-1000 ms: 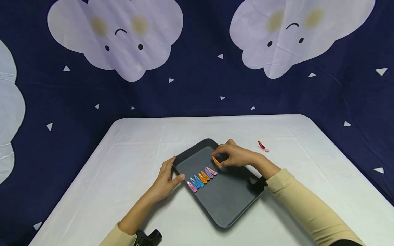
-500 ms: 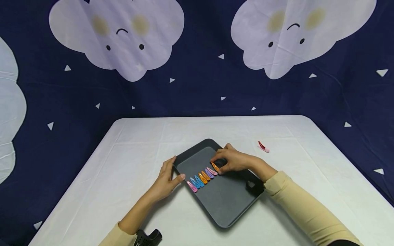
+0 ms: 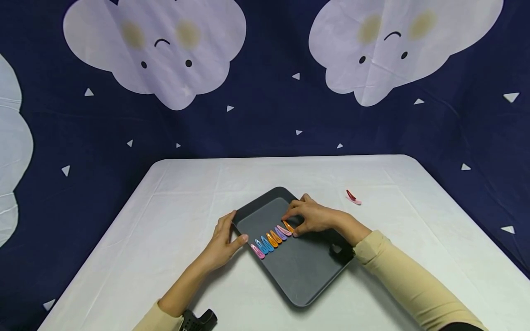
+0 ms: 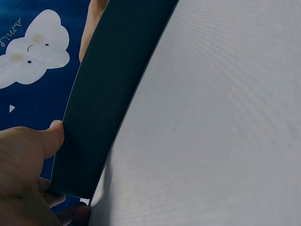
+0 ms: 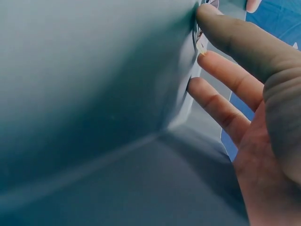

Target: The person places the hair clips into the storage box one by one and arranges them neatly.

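A dark grey tray (image 3: pixel 308 276) lies turned at an angle on the table. My left hand (image 3: pixel 222 241) grips its left corner, thumb on the rim and fingers along the outer side; the left wrist view shows this hand (image 4: pixel 28 165) at the tray wall (image 4: pixel 101 108). Inside the tray runs a slanting row of snap hair clips: pink (image 3: pixel 257 251), blue (image 3: pixel 265 244), orange (image 3: pixel 274 237), purple (image 3: pixel 280 233) and light pink (image 3: pixel 284 230). At the row's far end my right hand (image 3: pixel 312 216) pinches an orange hair clip (image 3: pixel 288 225), partly hidden by the fingers.
On the white table (image 3: pixel 198 193), beyond the tray to the right, lie a red hair clip (image 3: pixel 350 195) and a pink hair clip (image 3: pixel 355 201), touching or overlapping. A dark blue cloth (image 3: pixel 265 128) with clouds hangs behind the table.
My right hand has lowered the orange hair clip towards me, to the light pink end of the row. Over the last half second it has shifted only slightly. The left hand stays put.
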Tool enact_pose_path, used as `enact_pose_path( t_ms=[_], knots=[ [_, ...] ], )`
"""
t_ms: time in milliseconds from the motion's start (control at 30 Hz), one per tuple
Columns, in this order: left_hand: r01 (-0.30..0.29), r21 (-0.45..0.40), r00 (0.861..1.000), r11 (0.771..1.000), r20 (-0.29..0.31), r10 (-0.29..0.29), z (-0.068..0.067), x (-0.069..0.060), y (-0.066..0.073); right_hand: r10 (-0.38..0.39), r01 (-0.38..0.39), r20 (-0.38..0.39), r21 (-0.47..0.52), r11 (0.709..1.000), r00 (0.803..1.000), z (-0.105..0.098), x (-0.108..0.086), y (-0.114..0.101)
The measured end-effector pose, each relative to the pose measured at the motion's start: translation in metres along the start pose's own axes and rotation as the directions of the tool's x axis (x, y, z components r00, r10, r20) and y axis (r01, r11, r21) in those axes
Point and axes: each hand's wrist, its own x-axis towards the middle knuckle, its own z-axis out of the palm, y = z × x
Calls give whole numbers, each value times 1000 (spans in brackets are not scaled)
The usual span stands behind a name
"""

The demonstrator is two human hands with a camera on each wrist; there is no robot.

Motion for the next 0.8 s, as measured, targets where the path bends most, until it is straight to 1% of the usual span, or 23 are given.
enact_pose_path(
  t_ms=[200, 367, 633, 800],
  knots=[
    [-3, 3, 1000, 1000, -2, 3, 0, 0, -1, -8, 8, -4, -13, 1000, 1000, 0, 0, -1],
    [0, 2, 1000, 1000, -2, 0, 0, -1, -2, -4, 4, -1, 2, 1000, 1000, 1, 0, -2],
    [-11, 0, 1000, 1000, -5, 11, 1, 0, -2, 24, -24, 8, 56, 998, 1000, -4, -2, -1],
    [-6, 0, 1000, 1000, 2, 6, 0, 0, -2, 42, -40, -18, 96, 995, 999, -12, -4, -1]
  ],
)
